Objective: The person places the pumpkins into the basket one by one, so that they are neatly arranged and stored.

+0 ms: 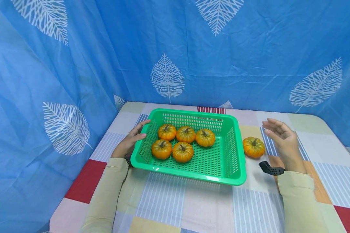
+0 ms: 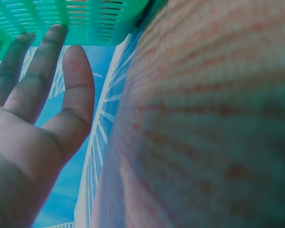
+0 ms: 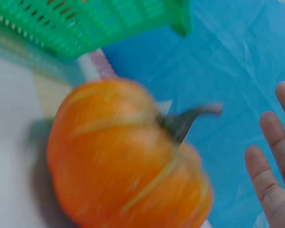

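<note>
Several small orange pumpkins [image 1: 182,152] lie in the left part of a green plastic basket [image 1: 189,178] on the table. My left hand [image 1: 131,139] is at the basket's left side, fingers extended; in the left wrist view its fingertips [image 2: 57,32] reach the slotted wall. One more pumpkin [image 1: 253,147] sits on the tablecloth just outside the basket's right wall. Beside and above it, my right hand [image 1: 283,139] holds nothing, its fingers loosely bent. The right wrist view shows that pumpkin [image 3: 128,156] large and blurred, apart from the fingers [image 3: 259,166].
A patchwork-patterned tablecloth [image 1: 207,204] covers the table. Blue curtain [image 1: 221,64] with white leaf prints hangs behind the table and on its left. A black wrist camera [image 1: 271,169] is strapped to the right wrist.
</note>
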The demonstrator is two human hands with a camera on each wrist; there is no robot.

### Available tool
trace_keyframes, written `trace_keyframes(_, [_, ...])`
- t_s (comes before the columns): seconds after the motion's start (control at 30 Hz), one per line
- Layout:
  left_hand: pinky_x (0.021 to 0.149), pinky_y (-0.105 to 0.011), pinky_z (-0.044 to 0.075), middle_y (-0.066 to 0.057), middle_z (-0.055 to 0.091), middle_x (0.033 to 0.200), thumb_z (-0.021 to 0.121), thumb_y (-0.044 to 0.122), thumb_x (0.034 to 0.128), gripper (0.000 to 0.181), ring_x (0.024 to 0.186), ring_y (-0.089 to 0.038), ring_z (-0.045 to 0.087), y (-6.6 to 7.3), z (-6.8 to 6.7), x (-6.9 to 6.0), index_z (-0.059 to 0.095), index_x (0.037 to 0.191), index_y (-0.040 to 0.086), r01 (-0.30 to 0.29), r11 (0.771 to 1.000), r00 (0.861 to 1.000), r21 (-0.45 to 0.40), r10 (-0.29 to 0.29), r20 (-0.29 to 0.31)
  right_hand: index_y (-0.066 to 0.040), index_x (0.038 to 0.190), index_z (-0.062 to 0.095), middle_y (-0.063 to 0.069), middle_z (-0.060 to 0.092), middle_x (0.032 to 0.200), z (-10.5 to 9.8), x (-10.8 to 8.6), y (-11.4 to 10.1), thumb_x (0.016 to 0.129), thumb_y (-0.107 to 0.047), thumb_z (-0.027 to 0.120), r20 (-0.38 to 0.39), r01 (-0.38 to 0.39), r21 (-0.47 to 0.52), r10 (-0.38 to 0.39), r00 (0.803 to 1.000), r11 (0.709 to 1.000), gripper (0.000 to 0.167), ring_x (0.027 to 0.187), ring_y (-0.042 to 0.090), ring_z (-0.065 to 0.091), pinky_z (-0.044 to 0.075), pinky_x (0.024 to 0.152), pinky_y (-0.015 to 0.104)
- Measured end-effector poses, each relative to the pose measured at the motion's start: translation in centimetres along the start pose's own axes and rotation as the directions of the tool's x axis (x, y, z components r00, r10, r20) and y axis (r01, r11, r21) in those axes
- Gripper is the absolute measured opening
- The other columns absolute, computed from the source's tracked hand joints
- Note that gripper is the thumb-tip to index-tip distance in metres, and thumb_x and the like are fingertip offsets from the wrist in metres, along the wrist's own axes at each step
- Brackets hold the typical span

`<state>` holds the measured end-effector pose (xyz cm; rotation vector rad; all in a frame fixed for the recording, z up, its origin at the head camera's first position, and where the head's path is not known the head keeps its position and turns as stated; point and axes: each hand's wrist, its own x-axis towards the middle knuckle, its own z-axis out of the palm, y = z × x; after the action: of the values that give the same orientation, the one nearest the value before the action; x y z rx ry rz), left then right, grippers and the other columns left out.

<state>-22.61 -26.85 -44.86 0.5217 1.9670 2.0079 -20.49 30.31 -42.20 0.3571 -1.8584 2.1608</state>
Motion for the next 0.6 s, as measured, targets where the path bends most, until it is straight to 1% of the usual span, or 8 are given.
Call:
trace_keyframes(0.1, [0.105,-0.029,0.053,-0.023,0.010,0.178,0.063,0.033,0.1087,0.077,0.133,-0.013,0.053,0.0,0.1,0.0,0.024,0.172,0.013,-0.006,1.000,1.000,0.015,0.006,-0.001,-0.006,0.143,0.065,-0.005,0.073,0.127,-0.7,-0.2,0.9,0.105,0.009,0.061,0.028,-0.044,0.028,0.043,0.999,0.999,0.040,0.119,0.005,0.067,0.048,0.101,0.010])
trace_keyframes(0.17, [0.105,-0.029,0.053,-0.022,0.009,0.178,0.063,0.034,0.1087,0.077,0.133,-0.013,0.052,0.0,0.1,-0.1,0.023,0.172,0.013,-0.005,1.000,1.000,0.020,0.006,-0.003,-0.007,0.145,0.063,-0.006,0.072,0.128,-1.1,-0.4,1.3,0.106,0.007,0.062,0.040,-0.084,0.024,0.083,0.996,0.996,0.041,0.118,0.004,0.066,0.048,0.100,0.009])
trace_keyframes(0.3, [0.105,-0.030,0.054,-0.024,0.011,0.177,0.064,0.034,0.1082,0.079,0.131,-0.013,0.055,0.2,0.2,-0.1,0.022,0.172,0.012,-0.001,1.000,1.000,0.000,0.001,0.002,-0.016,0.145,0.061,-0.009,0.069,0.132,-1.8,-0.6,2.1,0.107,0.005,0.062,0.085,-0.142,-0.010,0.142,0.986,0.990,0.043,0.120,0.001,0.065,0.049,0.098,0.009])
trace_keyframes(0.33, [0.105,-0.031,0.054,-0.025,0.011,0.177,0.063,0.033,0.1084,0.079,0.130,-0.012,0.056,0.2,0.2,-0.1,0.022,0.172,0.012,-0.001,1.000,1.000,-0.008,0.001,0.006,-0.017,0.146,0.060,-0.010,0.068,0.133,-2.0,-0.7,2.2,0.107,0.004,0.062,0.102,-0.154,-0.024,0.155,0.983,0.988,0.044,0.121,0.001,0.064,0.049,0.098,0.009])
trace_keyframes(0.4, [0.105,-0.032,0.055,-0.026,0.012,0.176,0.063,0.032,0.1088,0.079,0.130,-0.013,0.057,0.2,0.3,-0.1,0.021,0.173,0.012,0.001,1.000,1.000,-0.031,0.000,0.016,-0.017,0.150,0.058,-0.012,0.066,0.137,-2.5,-0.8,2.5,0.108,0.003,0.061,0.142,-0.177,-0.065,0.185,0.972,0.982,0.047,0.123,0.001,0.063,0.049,0.098,0.009])
trace_keyframes(0.43, [0.104,-0.032,0.056,-0.027,0.013,0.176,0.063,0.031,0.1090,0.079,0.129,-0.013,0.058,0.2,0.3,-0.1,0.020,0.173,0.012,0.000,0.999,1.000,-0.041,0.001,0.019,-0.017,0.152,0.056,-0.013,0.064,0.138,-2.6,-0.9,2.5,0.108,0.002,0.062,0.155,-0.191,-0.103,0.206,0.966,0.976,0.048,0.124,0.000,0.062,0.049,0.097,0.009])
trace_keyframes(0.53, [0.105,-0.032,0.056,-0.026,0.012,0.176,0.061,0.029,0.1100,0.077,0.129,-0.012,0.058,0.1,0.2,-0.2,0.019,0.173,0.012,-0.002,0.999,1.000,-0.045,0.003,0.019,-0.016,0.160,0.050,-0.017,0.061,0.141,-3.1,-1.0,2.6,0.109,-0.004,0.064,0.180,-0.240,-0.212,0.279,0.943,0.947,0.054,0.125,-0.002,0.058,0.049,0.094,0.008])
trace_keyframes(0.6, [0.105,-0.032,0.055,-0.027,0.012,0.176,0.059,0.027,0.1106,0.076,0.129,-0.012,0.058,0.0,0.2,-0.2,0.019,0.173,0.012,-0.003,0.999,1.000,-0.043,0.004,0.018,-0.018,0.162,0.048,-0.018,0.058,0.142,-3.3,-1.0,2.6,0.109,-0.007,0.065,0.186,-0.263,-0.265,0.317,0.930,0.928,0.057,0.125,-0.002,0.056,0.048,0.093,0.007])
